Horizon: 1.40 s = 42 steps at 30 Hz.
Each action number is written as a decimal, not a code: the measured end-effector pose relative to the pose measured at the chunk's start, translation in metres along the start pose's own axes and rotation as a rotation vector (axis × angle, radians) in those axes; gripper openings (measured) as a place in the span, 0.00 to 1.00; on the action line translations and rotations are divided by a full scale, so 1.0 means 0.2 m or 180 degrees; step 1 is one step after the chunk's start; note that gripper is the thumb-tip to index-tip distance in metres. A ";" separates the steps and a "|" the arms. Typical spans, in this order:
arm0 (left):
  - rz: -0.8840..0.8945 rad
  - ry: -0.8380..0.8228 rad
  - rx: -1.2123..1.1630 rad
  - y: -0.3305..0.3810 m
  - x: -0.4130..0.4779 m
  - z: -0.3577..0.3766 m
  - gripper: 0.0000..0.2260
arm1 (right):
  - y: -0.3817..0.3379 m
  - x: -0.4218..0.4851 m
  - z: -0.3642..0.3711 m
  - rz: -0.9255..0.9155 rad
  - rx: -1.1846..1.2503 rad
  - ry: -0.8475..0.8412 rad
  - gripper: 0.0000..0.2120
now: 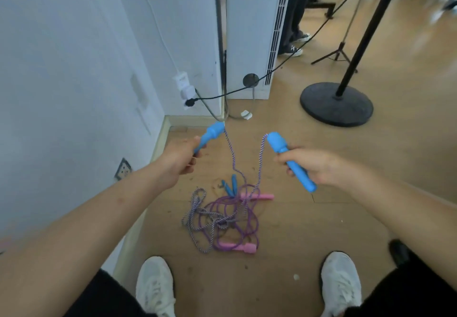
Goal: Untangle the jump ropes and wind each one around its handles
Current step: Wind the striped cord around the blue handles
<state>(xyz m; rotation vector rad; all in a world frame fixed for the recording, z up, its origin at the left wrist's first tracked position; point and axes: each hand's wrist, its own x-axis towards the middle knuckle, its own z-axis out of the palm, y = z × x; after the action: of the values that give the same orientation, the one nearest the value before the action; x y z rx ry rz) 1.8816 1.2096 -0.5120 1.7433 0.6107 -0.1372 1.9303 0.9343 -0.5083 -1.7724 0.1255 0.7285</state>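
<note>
Left hand (181, 157) grips one handle (210, 133); right hand (314, 166) grips the other handle (284, 153), well apart to its right. A rope (259, 168) drops from both handles into the tangle (222, 215) lying on the floor (321, 217) between the hands. Nearest, left shoe (154, 284) and right shoe (340, 282) flank the tangle. Wall (61, 69) at left. Upright unit (247, 32) far centre. Stand base (321, 104) far right, tripod (340, 54) behind it.

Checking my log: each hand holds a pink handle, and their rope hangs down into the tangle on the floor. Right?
Not quite: the head view shows the left hand and right hand each gripping a blue handle, not pink. The pink handles lie in the tangle on the floor, where the held rope does hang down.
</note>
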 end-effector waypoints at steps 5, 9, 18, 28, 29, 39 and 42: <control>-0.0091 -0.0842 -0.0841 0.00 -0.14 0.14 0.08 | -0.03 0.01 0.07 0.0231 0.1107 -0.0309 0.11; 0.0159 -0.1146 -0.0533 -0.04 -0.27 0.24 0.08 | -0.01 -0.01 0.15 0.0202 0.1083 -0.0681 0.18; 0.1379 -0.0792 0.0802 -0.12 -0.28 0.26 0.10 | 0.04 -0.07 0.26 -0.0205 0.1005 -0.0980 0.15; 0.1692 0.0063 0.0333 0.05 -0.17 0.10 0.02 | -0.02 -0.12 0.20 -0.0524 -0.0279 -0.1339 0.10; 0.1560 -0.0060 0.0107 0.06 -0.15 0.08 0.08 | -0.04 -0.13 0.19 -0.0528 -0.0399 -0.1393 0.11; 0.0773 -0.1203 -0.0266 0.08 -0.13 0.11 0.19 | -0.13 -0.12 0.12 -0.0644 -0.0672 -0.1747 0.08; 0.0736 -0.0976 -0.0348 0.10 -0.11 0.09 0.17 | -0.12 -0.10 0.11 -0.0651 -0.0528 -0.1857 0.07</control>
<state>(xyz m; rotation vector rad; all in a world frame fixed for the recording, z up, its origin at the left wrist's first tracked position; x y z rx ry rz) 1.8755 1.1818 -0.4910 1.6317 0.1880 -0.2008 1.9165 0.9572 -0.4809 -1.6256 -0.5134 1.0952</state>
